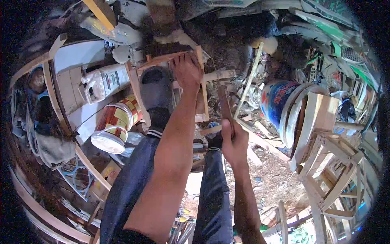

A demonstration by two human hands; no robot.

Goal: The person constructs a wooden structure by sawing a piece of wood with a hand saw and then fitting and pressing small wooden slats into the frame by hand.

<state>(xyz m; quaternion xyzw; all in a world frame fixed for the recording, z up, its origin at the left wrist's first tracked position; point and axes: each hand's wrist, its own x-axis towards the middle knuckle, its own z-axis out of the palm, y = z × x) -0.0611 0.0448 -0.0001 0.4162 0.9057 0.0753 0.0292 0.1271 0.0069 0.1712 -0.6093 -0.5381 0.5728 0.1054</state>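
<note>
wooden frame (205,101), gripped at one end by left hand (187,71) — right hand (235,143) clenched round a long brown tool (224,101)

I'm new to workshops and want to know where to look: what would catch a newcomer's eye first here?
Probably the red-and-yellow checked bucket lying tilted at left, and the big blue round container at right. Between them, the left hand is on a reddish-brown wooden frame, while the right hand grips a long, narrow brown tool. A pale, open wooden framework stands out at lower right.
</note>
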